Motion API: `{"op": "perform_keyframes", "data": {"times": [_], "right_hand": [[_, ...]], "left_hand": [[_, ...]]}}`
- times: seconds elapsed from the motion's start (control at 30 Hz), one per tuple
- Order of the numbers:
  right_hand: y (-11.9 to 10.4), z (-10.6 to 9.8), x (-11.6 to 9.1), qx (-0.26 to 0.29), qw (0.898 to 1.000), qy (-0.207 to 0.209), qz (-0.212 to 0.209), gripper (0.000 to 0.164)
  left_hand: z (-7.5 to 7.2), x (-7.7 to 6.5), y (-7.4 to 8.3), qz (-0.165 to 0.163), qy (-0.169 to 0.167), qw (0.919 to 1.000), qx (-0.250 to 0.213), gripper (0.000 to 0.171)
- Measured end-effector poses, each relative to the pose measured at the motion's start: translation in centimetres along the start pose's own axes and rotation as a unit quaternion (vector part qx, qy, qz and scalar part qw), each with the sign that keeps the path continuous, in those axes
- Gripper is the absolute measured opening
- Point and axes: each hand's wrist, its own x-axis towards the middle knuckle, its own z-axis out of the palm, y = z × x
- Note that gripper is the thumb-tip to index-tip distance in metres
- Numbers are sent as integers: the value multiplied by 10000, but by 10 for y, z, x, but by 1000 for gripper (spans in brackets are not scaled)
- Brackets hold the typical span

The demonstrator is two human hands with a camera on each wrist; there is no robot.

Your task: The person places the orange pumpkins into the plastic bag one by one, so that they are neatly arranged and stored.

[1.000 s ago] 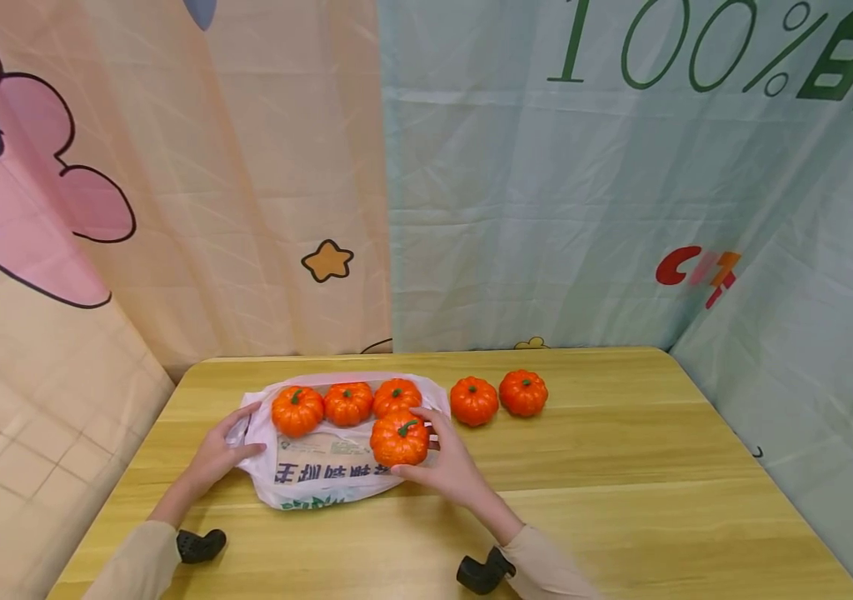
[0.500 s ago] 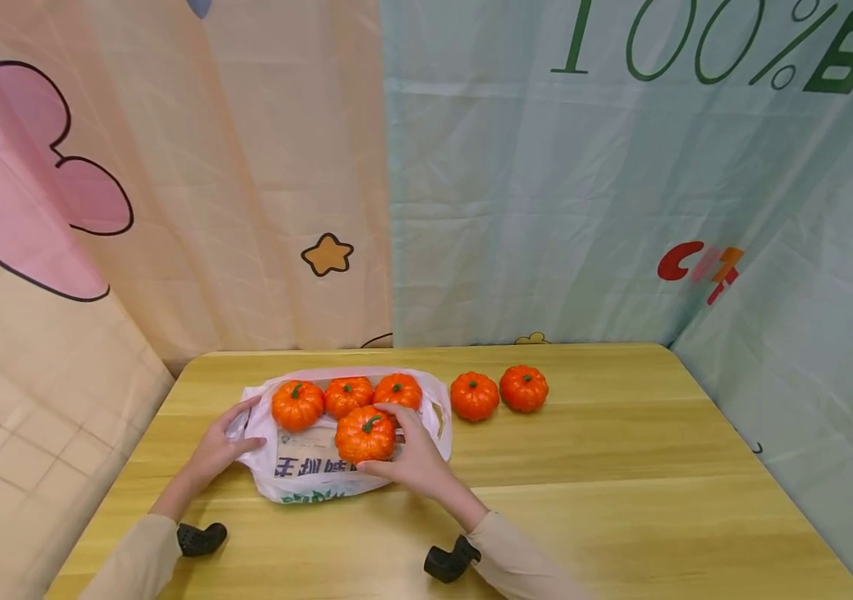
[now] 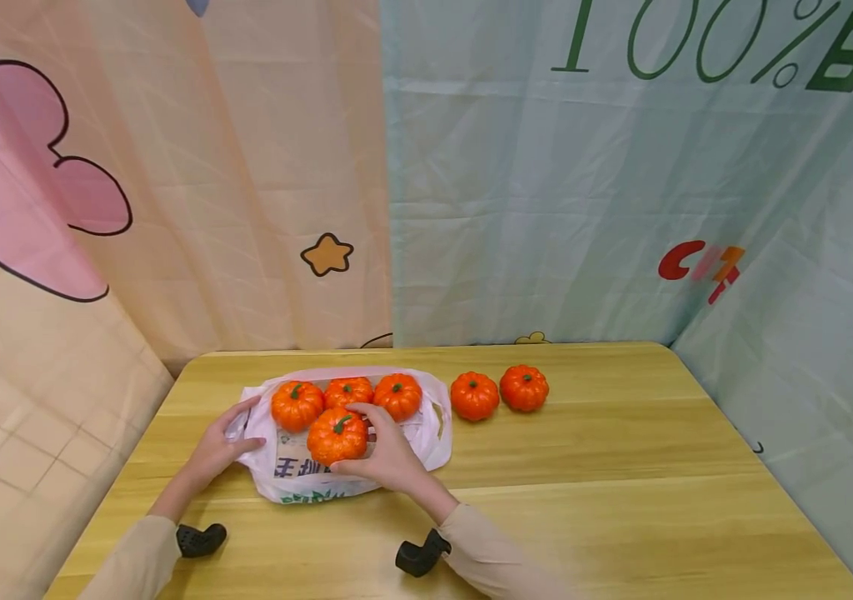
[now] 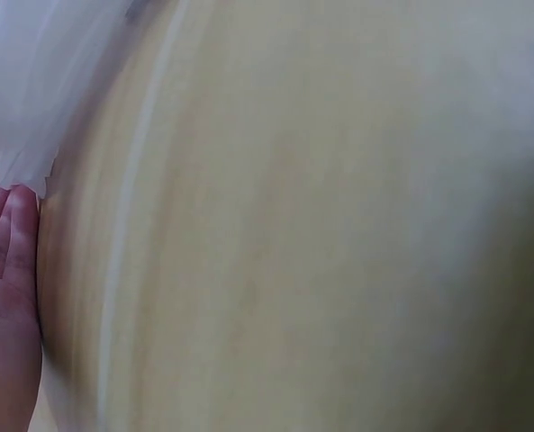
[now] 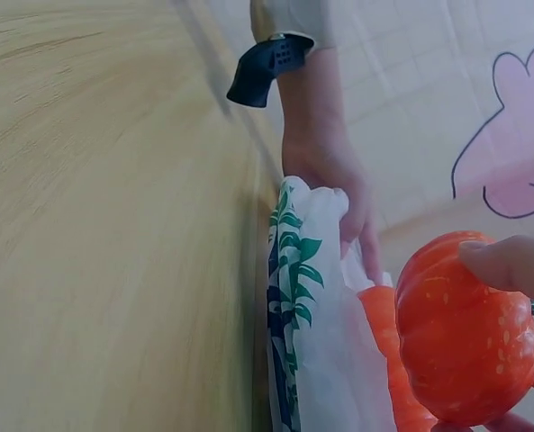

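In the head view my right hand point(image 3: 389, 454) grips a small orange pumpkin point(image 3: 336, 437) with a green stem, thumb at the front and fingers behind it. It is over the white plastic bag point(image 3: 413, 433), in front of a row of three more pumpkins lying on the bag's left and back part. The right wrist view shows the gripped pumpkin point(image 5: 465, 333) close up beside the bag point(image 5: 334, 360) with green leaf print. My left hand point(image 3: 218, 446) holds the bag's left edge. In the left wrist view, the bag covers the fingertips of my left hand point(image 4: 10, 297).
Two more pumpkins, one nearer the bag point(image 3: 474, 397) and one farther right point(image 3: 524, 388), sit on the wooden table point(image 3: 621, 483). Printed curtains point(image 3: 516, 208) hang behind the table and along its sides. Black wrist mounts point(image 3: 422, 553) sit by both sleeves.
My right hand has carried its pumpkin leftward across the front of the bag. My left hand stays at the bag's left edge, and the other pumpkins have not moved.
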Motion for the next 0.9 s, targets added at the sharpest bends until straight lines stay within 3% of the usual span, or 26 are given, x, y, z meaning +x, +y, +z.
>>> {"op": "perform_keyframes", "data": {"times": [0.9], "right_hand": [[0,44,20,-549,9984,-98,96,71]], "left_hand": [[0,2,-4,115,20,9999,14,71]]}}
